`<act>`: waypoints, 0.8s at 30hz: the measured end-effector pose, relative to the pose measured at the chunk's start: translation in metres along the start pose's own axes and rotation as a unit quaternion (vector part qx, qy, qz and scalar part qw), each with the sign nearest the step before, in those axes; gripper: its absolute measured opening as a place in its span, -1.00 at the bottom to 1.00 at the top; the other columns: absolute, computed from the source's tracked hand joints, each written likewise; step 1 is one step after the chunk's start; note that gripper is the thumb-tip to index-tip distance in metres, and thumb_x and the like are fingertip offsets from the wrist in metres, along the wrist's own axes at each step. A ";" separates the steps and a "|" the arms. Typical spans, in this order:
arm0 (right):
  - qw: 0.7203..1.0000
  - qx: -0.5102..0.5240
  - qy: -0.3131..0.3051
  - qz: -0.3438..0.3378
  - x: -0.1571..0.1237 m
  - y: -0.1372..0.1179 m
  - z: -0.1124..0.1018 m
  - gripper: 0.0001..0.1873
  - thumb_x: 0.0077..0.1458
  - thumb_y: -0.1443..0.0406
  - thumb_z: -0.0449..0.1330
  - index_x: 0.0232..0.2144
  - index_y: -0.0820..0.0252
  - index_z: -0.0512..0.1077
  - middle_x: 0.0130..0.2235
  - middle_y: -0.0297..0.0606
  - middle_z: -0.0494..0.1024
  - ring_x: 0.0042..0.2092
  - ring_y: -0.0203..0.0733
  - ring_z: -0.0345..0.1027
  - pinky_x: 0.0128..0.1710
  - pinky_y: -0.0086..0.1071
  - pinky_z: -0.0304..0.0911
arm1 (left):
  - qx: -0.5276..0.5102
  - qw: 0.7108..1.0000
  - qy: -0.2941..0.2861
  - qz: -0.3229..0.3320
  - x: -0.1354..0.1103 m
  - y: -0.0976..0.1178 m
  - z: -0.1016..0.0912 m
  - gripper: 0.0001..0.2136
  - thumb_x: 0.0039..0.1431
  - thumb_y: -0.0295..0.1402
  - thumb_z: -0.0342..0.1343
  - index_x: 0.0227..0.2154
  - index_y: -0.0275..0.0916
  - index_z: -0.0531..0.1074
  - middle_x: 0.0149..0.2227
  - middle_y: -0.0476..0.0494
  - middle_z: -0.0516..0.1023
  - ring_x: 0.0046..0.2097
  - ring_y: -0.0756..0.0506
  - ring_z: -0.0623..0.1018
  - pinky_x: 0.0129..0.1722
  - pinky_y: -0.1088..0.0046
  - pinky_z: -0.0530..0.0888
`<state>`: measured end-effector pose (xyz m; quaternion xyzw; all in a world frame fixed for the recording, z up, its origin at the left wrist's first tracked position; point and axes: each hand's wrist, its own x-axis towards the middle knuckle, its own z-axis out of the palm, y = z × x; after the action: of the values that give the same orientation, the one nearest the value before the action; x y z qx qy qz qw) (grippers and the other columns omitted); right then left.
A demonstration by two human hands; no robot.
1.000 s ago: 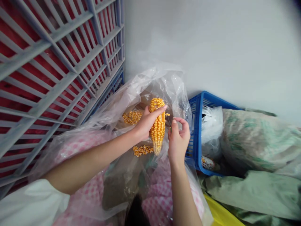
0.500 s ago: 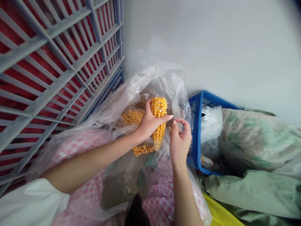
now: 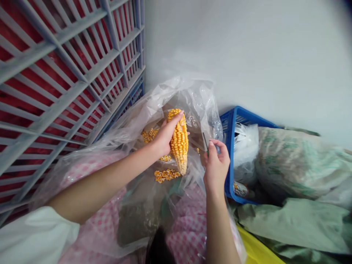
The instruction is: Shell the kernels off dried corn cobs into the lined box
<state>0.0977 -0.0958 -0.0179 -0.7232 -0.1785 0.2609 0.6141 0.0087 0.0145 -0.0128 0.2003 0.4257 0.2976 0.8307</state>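
Note:
My left hand [image 3: 165, 137] is wrapped round a corn cob [image 3: 180, 145] full of yellow kernels, its narrow end pointing down toward me. A few gaps show among the kernels near the top. To the right of the cob, my right hand [image 3: 217, 161] pinches a thin dark metal tool [image 3: 205, 142]; a bit of green shows by the fingers, and the rest of the tool is hidden in the hand. The tool's tip stands apart from the cob. Below, loose corn kernels [image 3: 166, 175] lie in small piles on a clear plastic sheet [image 3: 154, 104].
A slatted grey crate [image 3: 85, 79] with red behind it rises on the left. On the right, a blue basket [image 3: 236, 154] holds white plastic bags, beside a stuffed woven sack [image 3: 291, 161]. Green cloth [image 3: 297, 223] lies in front. A pale wall [image 3: 233, 55] closes off the back.
My left hand has shifted slightly left and tilted the cob. My right hand has drawn away to the right, and the thin tool has come clear of the cob.

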 end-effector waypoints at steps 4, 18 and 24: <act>1.000 0.024 -0.016 0.011 0.003 0.004 0.006 -0.75 -0.05 0.14 0.16 -0.35 0.12 0.26 -0.67 -0.57 0.05 -0.66 -0.45 -0.10 -0.68 -0.54 -0.19 | 0.000 0.994 -0.018 -0.109 -0.002 -0.004 0.001 -0.78 -0.15 -0.26 0.19 -0.43 -0.24 0.36 -0.58 -0.04 0.42 -0.50 -0.06 0.49 -0.51 0.43 0.39; 0.979 0.153 -0.050 0.126 0.008 0.009 0.025 -0.75 -0.13 0.16 0.20 -0.41 0.15 0.27 -0.72 -0.61 0.06 -0.70 -0.50 -0.21 -0.72 -0.58 -0.28 | 0.029 0.996 -0.001 -0.090 -0.006 -0.001 0.002 -0.86 -0.08 -0.33 0.15 -0.46 -0.26 0.33 -0.61 0.02 0.40 -0.58 -0.01 0.47 -0.61 0.52 0.38; 0.969 0.188 -0.057 0.150 0.011 0.005 0.028 -0.76 -0.13 0.17 0.18 -0.42 0.15 0.27 -0.74 -0.61 0.06 -0.70 -0.50 -0.21 -0.72 -0.58 -0.31 | 0.060 0.995 -0.007 -0.074 -0.008 -0.006 0.003 -0.83 -0.13 -0.43 0.16 -0.41 -0.26 0.31 -0.60 0.03 0.43 -0.57 0.01 0.48 -0.56 0.54 0.39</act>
<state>0.0896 -0.0680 -0.0276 -0.5974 -0.0509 0.4196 0.6815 0.0096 0.0045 -0.0094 0.2198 0.4505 0.2080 0.8399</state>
